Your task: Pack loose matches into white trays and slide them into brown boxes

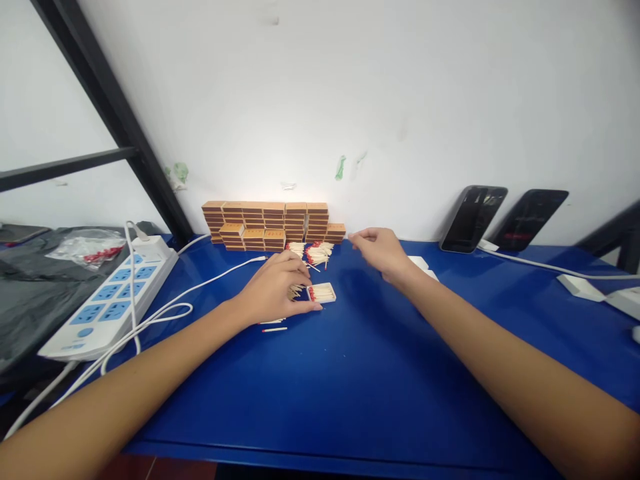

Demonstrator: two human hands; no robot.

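My left hand [279, 283] curves over the blue table, its thumb and fingers around the left end of a small white matchbox tray [327, 293]. Red-headed matches lie inside that tray. Behind the same hand's fingers, a bundle of matches [295, 291] is partly hidden, and a loose match [275, 329] lies below the thumb. To the right, my right hand [381, 253] is raised above the table with fingertips pinched together; anything between them is too small to make out. Between the hands, towards the wall, is a pile of loose red-headed matches [319, 253].
Stacked matchboxes [264, 217] stand against the wall. On the left are a white power strip [113, 293], trailing white cables and a plastic bag [90, 247]. Two dark phones [473, 220] lean on the wall at right, near white blocks [580, 288].
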